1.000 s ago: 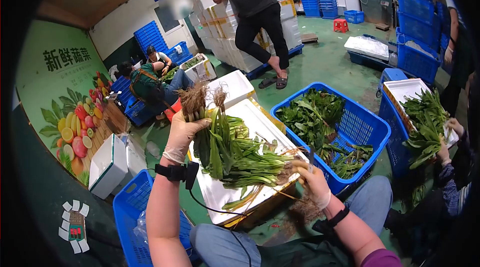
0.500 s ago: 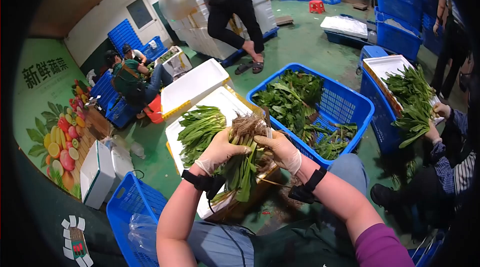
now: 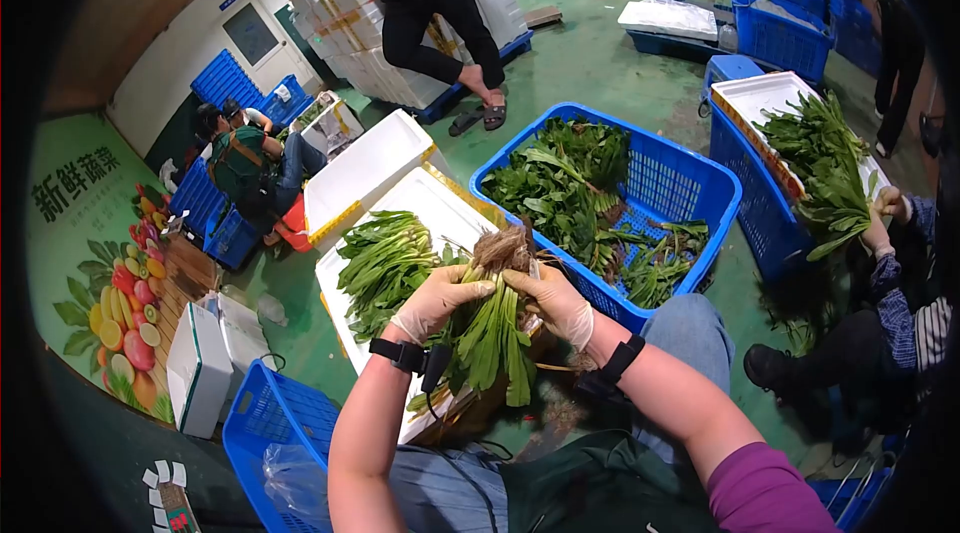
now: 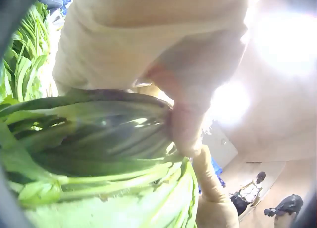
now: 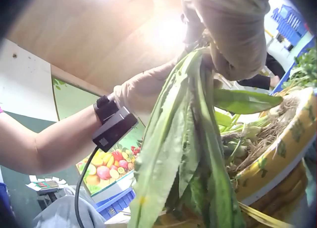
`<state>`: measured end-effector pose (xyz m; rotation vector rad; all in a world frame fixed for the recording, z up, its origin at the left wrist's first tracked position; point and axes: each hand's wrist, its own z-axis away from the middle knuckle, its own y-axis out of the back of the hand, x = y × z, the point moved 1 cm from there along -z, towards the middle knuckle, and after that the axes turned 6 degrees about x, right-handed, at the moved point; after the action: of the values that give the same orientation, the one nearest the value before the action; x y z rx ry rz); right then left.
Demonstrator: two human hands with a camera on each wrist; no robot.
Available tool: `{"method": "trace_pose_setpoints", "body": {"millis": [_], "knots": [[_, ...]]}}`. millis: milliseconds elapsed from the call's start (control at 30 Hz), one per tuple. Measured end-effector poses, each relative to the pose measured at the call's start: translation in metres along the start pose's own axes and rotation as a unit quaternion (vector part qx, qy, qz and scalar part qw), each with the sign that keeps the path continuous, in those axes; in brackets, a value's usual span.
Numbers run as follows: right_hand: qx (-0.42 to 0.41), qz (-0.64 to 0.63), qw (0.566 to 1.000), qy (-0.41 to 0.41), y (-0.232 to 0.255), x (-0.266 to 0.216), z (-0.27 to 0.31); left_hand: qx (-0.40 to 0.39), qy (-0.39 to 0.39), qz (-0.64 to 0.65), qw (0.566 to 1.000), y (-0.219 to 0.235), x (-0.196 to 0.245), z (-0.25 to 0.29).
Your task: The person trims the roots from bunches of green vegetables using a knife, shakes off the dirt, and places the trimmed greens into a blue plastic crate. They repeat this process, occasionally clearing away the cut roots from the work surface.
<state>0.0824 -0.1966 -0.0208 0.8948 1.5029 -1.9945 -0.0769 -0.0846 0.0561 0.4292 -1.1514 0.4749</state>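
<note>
Both gloved hands meet at a bunch of long-leafed greens (image 3: pixel 492 343), its brown roots (image 3: pixel 503 249) upward and its leaves hanging down. The left hand (image 3: pixel 437 301) grips the bunch from the left, just below the roots. From the right, the right hand (image 3: pixel 550 301) pinches the same bunch near the root end. In the right wrist view the leaves (image 5: pixel 181 134) hang below the right hand (image 5: pixel 230 30). Another pile of greens (image 3: pixel 385 268) lies on the white foam lid (image 3: pixel 455 216) behind the hands. Whether the right hand also holds a tool is unclear.
A blue basket (image 3: pixel 700 176) with loose greens stands right of the lid. An empty-looking white foam box (image 3: pixel 368 173) is behind it, and another blue basket (image 3: pixel 285 408) at lower left. At the right, a person's gloved hands (image 3: pixel 882 218) hold greens over a foam box.
The left hand has come down and the right hand has moved left to meet it at the bunch. The root end now points up between them, and the head view has shifted.
</note>
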Motion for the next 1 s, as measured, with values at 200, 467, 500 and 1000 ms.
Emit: {"method": "trace_pose_setpoints", "body": {"millis": [200, 467, 500, 1000], "knots": [[0.024, 0.043, 0.995, 0.091, -0.002, 0.003, -0.005, 0.005, -0.007, -0.075, 0.997, -0.004, -0.01, -0.007], [0.039, -0.086, 0.995, 0.036, 0.002, 0.013, -0.006, 0.026, -0.091, 0.0, 0.996, -0.014, -0.009, -0.001], [0.03, -0.087, 0.994, 0.055, 0.002, 0.014, -0.008, 0.037, -0.121, -0.083, 0.989, -0.014, -0.005, -0.002], [0.013, 0.042, 0.988, 0.148, -0.002, 0.021, -0.004, -0.024, -0.019, 0.06, 0.998, -0.027, -0.015, 0.009]]}}
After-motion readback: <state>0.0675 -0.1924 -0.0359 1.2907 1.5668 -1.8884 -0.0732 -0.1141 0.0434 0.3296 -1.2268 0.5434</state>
